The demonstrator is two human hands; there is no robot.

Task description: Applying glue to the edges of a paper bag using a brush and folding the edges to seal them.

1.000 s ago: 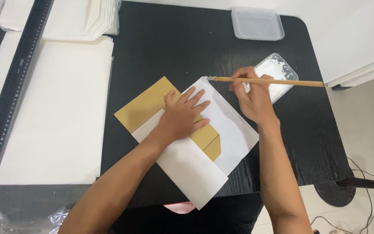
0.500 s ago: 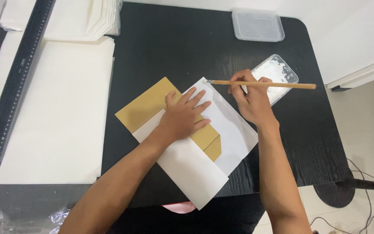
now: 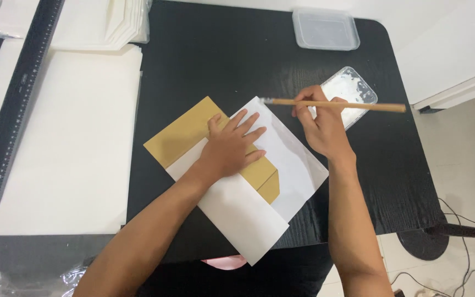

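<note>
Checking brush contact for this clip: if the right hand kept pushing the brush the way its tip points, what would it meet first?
Probably the white paper: the right hand holds the brush tip-left at its top corner; height above it is unclear.

A tan cardboard piece [image 3: 185, 132] lies flat at mid-frame, turned diagonally, its upper-left half bare. White paper [image 3: 287, 159] wraps around it, one flap folded over its lower part and running toward the bottom centre, another spread open to the right. A thin wooden brush [image 3: 336, 104] lies nearly level just right of centre, its tip touching the paper's top corner.
</note>
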